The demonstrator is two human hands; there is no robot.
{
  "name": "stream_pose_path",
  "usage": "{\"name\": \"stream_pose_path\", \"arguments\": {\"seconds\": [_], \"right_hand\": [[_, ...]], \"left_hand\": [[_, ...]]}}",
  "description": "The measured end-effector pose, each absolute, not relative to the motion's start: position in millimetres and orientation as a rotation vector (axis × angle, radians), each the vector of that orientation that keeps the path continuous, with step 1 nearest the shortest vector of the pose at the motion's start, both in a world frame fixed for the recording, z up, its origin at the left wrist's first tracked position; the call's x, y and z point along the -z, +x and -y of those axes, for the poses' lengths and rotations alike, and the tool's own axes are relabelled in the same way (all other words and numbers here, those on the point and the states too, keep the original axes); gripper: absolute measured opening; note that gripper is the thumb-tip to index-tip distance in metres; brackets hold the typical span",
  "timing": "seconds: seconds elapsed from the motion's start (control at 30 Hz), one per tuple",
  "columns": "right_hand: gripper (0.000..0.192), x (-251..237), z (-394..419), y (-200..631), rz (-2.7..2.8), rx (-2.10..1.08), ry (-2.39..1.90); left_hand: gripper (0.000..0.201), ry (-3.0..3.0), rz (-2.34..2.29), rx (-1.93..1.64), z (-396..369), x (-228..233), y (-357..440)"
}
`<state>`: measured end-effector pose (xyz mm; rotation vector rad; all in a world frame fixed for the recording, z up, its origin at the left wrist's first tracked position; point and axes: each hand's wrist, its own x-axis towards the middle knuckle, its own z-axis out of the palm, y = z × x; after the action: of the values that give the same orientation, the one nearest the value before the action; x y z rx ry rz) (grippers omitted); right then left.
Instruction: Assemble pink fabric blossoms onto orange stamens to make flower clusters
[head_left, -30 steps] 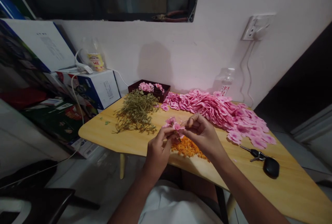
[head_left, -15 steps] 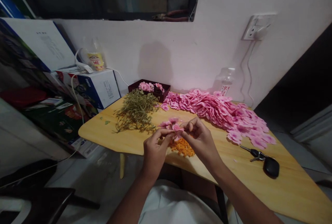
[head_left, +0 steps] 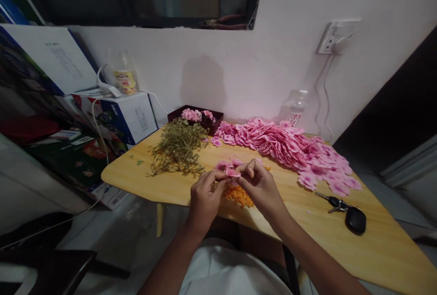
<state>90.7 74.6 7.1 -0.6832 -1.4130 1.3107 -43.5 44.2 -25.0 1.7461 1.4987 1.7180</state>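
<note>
Between my two hands is a pink artificial flower (head_left: 232, 173), pinched from both sides above the table. My left hand (head_left: 206, 195) grips it with thumb and forefinger. From the other side my right hand (head_left: 257, 183) pinches its edge, the other fingers curled. More pink blossoms show just behind the fingertips; whether they hang on the same stem I cannot tell. Below lies a heap of small orange pieces (head_left: 239, 196), partly hidden by the hands. Greenish-brown artificial stems (head_left: 180, 144) are piled at the left. A long heap of pink petal pieces (head_left: 273, 142) stretches along the back right.
A dark red tray (head_left: 175, 112) with pink flowers stands against the wall. A clear bottle (head_left: 297, 108) is behind the petals. Keys (head_left: 337, 204) with a black fob (head_left: 355, 220) lie at the right of the wooden table (head_left: 133, 176). Boxes (head_left: 143, 119) are stacked at the left.
The pink flower between my fingers has turned slightly and sits a little flatter. Both hands stay close together in nearly the same place; the right has shifted slightly lower.
</note>
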Motion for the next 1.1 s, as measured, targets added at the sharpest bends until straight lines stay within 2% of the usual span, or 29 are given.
{"name": "stream_pose_path", "arguments": {"seconds": [0.17,0.3,0.4,0.5,0.63,0.8,0.93,1.1], "right_hand": [[0.033,-16,-80,105,1.42,-1.352,-0.655],[0.017,-21,-72,120,1.66,-1.134,-0.814],[0.021,-15,-64,119,1.848,-1.016,-0.892],[0.027,-5,-65,110,1.707,-1.188,-0.819],[0.023,3,-73,103,1.365,-1.475,-0.707],[0.024,5,-72,101,1.062,-1.751,-0.714],[0.03,11,-69,99,0.867,-1.915,-0.633],[0.019,14,-69,97,0.799,-2.008,-0.591]], "left_hand": [[0.018,1.304,-1.267,-1.813,-50,37,-41],[0.024,1.087,-1.159,-1.921,-49,40,-41],[0.025,1.15,-1.075,-1.94,-45,37,-39],[0.029,1.276,-1.039,-1.916,-40,35,-37],[0.037,1.538,-1.059,-1.794,-37,38,-39],[0.018,1.815,-1.056,-1.689,-34,37,-40],[0.011,1.938,-1.048,-1.7,-33,28,-38],[0.016,1.942,-1.121,-1.856,-37,31,-37]]}}
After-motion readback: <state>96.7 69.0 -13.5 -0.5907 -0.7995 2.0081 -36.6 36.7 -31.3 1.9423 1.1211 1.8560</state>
